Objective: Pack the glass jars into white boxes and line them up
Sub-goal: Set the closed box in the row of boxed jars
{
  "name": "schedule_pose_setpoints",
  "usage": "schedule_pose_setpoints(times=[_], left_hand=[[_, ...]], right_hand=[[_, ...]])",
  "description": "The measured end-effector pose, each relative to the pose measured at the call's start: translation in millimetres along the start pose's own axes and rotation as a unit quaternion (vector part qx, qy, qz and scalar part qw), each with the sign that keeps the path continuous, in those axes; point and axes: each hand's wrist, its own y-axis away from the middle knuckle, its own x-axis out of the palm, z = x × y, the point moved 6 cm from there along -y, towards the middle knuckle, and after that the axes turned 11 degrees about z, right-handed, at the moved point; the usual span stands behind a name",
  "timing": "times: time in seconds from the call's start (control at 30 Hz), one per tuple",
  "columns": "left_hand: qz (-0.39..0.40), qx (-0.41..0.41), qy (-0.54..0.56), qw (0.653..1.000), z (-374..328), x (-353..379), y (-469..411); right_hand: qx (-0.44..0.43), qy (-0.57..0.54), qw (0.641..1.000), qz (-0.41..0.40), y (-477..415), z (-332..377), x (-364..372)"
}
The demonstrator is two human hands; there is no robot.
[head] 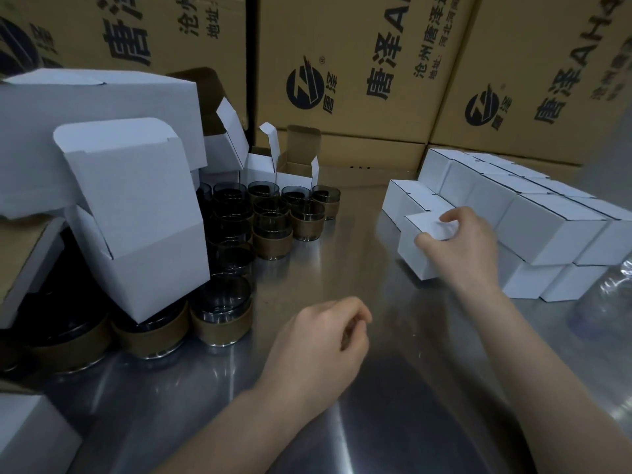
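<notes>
My right hand (465,244) grips the closed white box (415,260) from above, with the fingers (451,215) curled over its lid and the thumb on the near face. The box sits on the tabletop (359,268) at the near end of the packed row (547,227).

To do this step well, I slide it flush against its neighbour, faces square, then release.

My left hand (321,343) hovers loosely curled and holds nothing, near the unpacked glass jars (273,230).

The brown cartons (359,107) behind read "唐泽", "沧州唐泽" and "地址", with a round logo. The remaining print is cut off.
</notes>
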Motion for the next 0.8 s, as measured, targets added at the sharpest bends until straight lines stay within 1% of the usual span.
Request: schedule_pose_setpoints(times=[0.1,0.23,0.47,0.6,0.8], left_hand=[[0.004,0.008,-0.003,1.0,-0.9,0.3,0.0],[0.016,0.016,-0.009,1.0,-2.7,2.1,0.6],[0.028,0.023,-0.023,0.999,-5.1,2.9,1.6],[0.033,0.028,-0.033,0.999,-6.7,3.4,1.2],[0.036,0.032,-0.034,0.998,-5.8,4.4,2.2]], right_hand=[[0.003,0.017,1.0,-0.02,-1.3,-3.4,-1.9],[0.013,0.032,0.999,-0.016,-4.9,-9.7,2.0],[0.03,0.055,0.998,-0.032,-9.5,-19.2,6.0],[0.028,0.089,0.994,-0.051,-9.8,-22.4,4.4],[0.025,0.134,0.989,-0.057,-12.2,-24.4,3.2]])
